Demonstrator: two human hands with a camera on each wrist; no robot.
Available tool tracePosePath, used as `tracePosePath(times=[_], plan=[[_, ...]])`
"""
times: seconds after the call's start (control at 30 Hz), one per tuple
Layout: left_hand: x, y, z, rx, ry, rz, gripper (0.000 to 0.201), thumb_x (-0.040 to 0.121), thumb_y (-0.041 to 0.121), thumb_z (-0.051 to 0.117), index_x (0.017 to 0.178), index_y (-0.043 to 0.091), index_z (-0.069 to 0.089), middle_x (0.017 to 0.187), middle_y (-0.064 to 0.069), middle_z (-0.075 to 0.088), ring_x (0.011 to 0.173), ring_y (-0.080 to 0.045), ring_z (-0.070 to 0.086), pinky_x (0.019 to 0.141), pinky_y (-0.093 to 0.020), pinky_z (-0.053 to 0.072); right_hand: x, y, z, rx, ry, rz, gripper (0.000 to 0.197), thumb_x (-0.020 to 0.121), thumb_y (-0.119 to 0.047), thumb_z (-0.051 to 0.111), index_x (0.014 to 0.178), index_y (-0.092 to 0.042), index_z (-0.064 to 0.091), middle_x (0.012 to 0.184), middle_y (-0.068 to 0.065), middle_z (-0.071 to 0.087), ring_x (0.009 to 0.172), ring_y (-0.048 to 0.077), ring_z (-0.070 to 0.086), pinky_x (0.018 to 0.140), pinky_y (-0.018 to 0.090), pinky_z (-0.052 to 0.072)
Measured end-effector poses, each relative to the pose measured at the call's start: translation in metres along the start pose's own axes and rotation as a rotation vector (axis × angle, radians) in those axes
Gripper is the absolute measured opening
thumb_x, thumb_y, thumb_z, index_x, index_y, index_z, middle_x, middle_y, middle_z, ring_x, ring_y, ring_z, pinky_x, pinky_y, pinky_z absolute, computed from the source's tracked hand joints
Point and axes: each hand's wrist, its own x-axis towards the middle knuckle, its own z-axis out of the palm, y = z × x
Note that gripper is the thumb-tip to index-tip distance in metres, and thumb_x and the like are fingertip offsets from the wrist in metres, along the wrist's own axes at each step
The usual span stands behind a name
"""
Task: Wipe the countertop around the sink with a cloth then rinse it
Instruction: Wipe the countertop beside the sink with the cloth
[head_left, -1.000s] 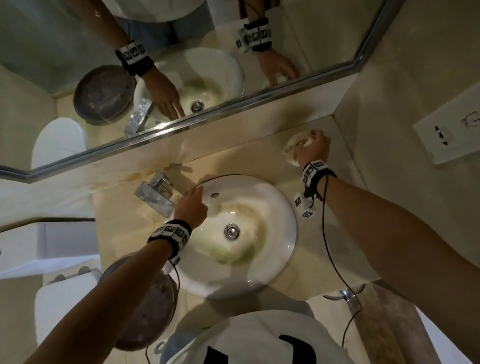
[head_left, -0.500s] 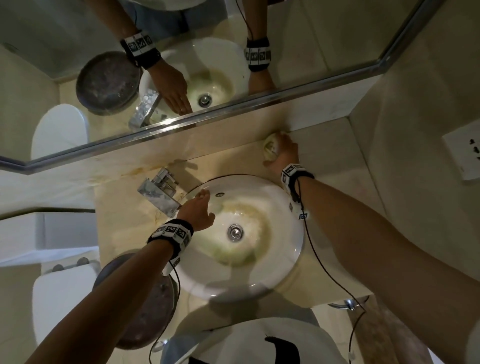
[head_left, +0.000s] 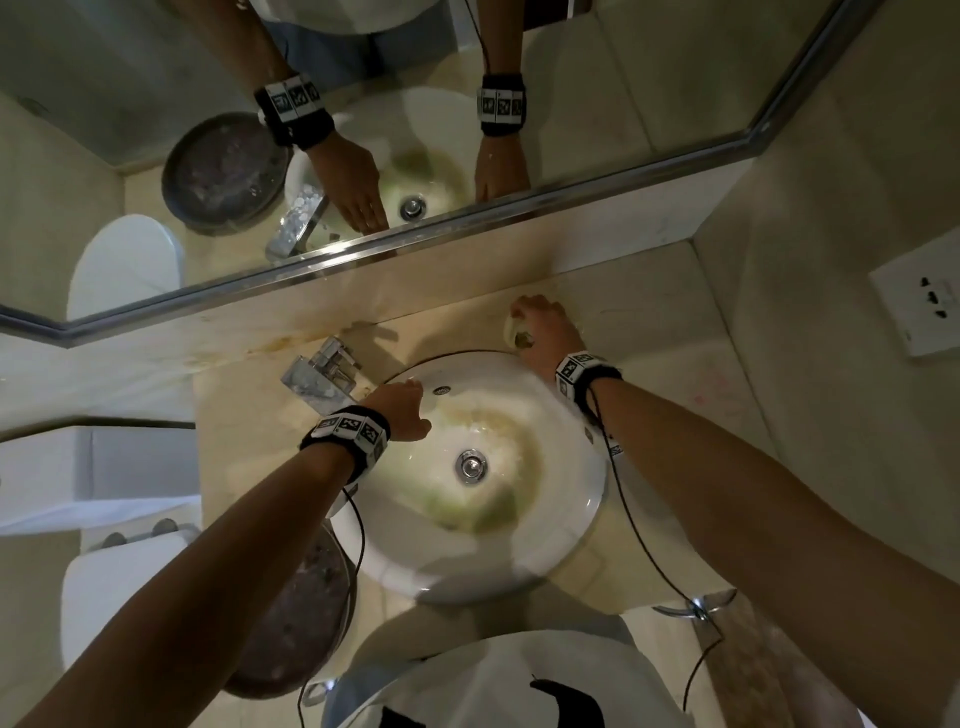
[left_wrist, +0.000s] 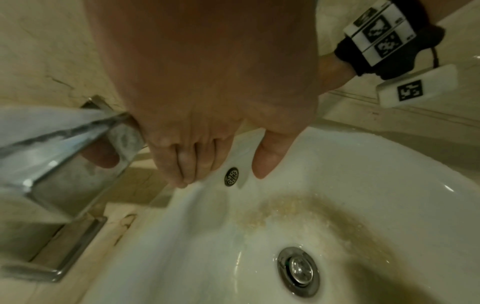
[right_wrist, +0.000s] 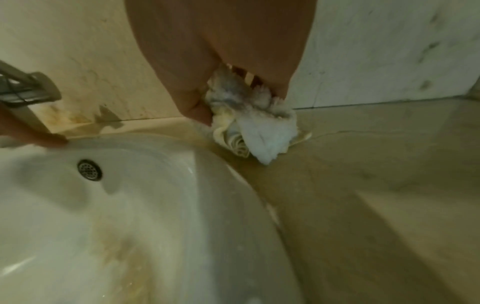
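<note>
A round white sink (head_left: 571, 530) with a stained bowl is set in a beige stone countertop (head_left: 670, 332). My right hand (head_left: 545, 327) grips a crumpled white cloth (right_wrist: 257, 127) and presses it on the countertop behind the sink's rim, near the back wall. The cloth (head_left: 515, 332) peeks out to the left of that hand in the head view. My left hand (head_left: 402, 405) rests with straight fingers (left_wrist: 187, 156) on the sink's back rim, beside the overflow hole (left_wrist: 231, 176) and the chrome faucet (head_left: 322, 376). It holds nothing.
A mirror (head_left: 415, 130) runs along the back wall above a stained backsplash. A wall socket (head_left: 924, 306) sits on the right wall. A dark round basin (head_left: 296, 618) and a white toilet (head_left: 104, 597) lie to the left. Bare countertop stretches right of the sink.
My right hand has slid the cloth left along the back of the countertop, from the far right corner toward the sink's back rim. The left hand stays on the rim.
</note>
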Motion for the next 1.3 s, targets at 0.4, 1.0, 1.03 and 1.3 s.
tracePosePath(times=[0.4,1.0,1.03,1.3], plan=[[-0.007,0.005,-0.007,0.042,0.003,-0.005,0.056,0.09,0.034,0.055,0.136,0.006,0.043,0.124,-0.014,0.06,0.11,-0.031,0.06,0.082,-0.033,0.049,-0.011,0.11,-0.068,0.081,0.373,0.599,0.055,0.083,-0.009,0.066,0.134,-0.016,0.047,0.139,0.013,0.047,0.125,0.039,0.045,0.095,0.048,0.046],[-0.009,0.024,-0.022,0.191,-0.089,0.008,0.037,0.086,0.031,0.059,0.112,0.004,0.064,0.111,-0.01,0.068,0.1,-0.027,0.066,0.082,-0.032,0.055,-0.054,0.043,-0.016,-0.08,0.042,0.193,0.053,0.073,-0.019,0.078,0.118,-0.022,0.049,0.117,0.008,0.052,0.101,0.032,0.055,0.074,0.038,0.05],[-0.008,0.025,-0.023,0.185,-0.093,0.008,0.036,0.087,0.03,0.059,0.112,0.004,0.064,0.111,-0.011,0.068,0.1,-0.027,0.066,0.081,-0.031,0.055,-0.053,0.046,-0.025,-0.098,0.074,0.172,0.053,0.074,-0.018,0.077,0.119,-0.021,0.05,0.119,0.008,0.052,0.103,0.032,0.053,0.075,0.039,0.051],[-0.023,0.012,-0.003,-0.048,-0.065,-0.067,0.072,0.095,0.033,0.049,0.155,0.008,0.019,0.157,-0.012,0.031,0.136,-0.029,0.043,0.105,-0.039,0.042,-0.066,0.142,-0.09,-0.25,0.21,0.392,0.054,0.079,-0.003,0.068,0.127,-0.02,0.05,0.13,0.015,0.049,0.115,0.043,0.051,0.087,0.05,0.05]])
